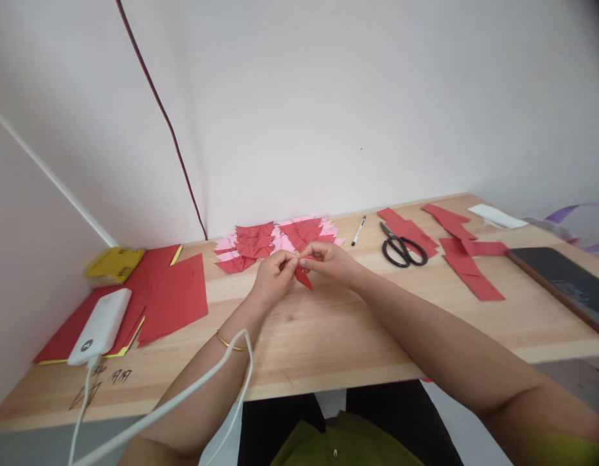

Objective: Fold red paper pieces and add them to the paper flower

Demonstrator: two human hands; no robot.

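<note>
My left hand (274,275) and my right hand (329,261) meet over the middle of the wooden table (328,336). Both pinch a small folded piece of red paper (303,277), whose pointed tip hangs down between them. Just behind my hands lies a pile of folded red and pink paper pieces (274,241). A thin gold bangle sits on my left wrist.
Black scissors (401,249) and a pen (358,230) lie to the right, with red paper strips (467,262) beyond them. A dark tablet (566,285) lies at the far right. Red paper sheets (168,298), a white power bank (101,325) with cable and a yellow packet (115,262) lie left.
</note>
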